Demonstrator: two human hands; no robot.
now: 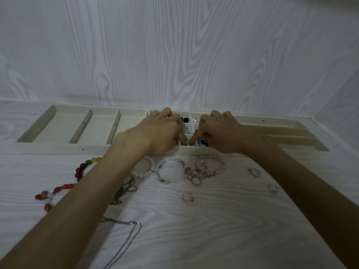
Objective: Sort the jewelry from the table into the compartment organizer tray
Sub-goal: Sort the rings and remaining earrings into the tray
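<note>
Two hands over the organizer tray (97, 148) — left hand (159, 131), right hand (221, 133) — fingertips' grip pinching one ring (187, 143).

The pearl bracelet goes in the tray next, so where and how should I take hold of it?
Pinch the white pearl bracelet on its right-hand arc of beads, coming from above. It lies flat on the white wood-grain table, and the left forearm covers its left side, while the right arc is exposed.

The left hand (161, 131) and right hand (219, 131) hide the middle compartments of the tray (64, 146); a silver chain (124, 239) runs off the lower edge.
</note>
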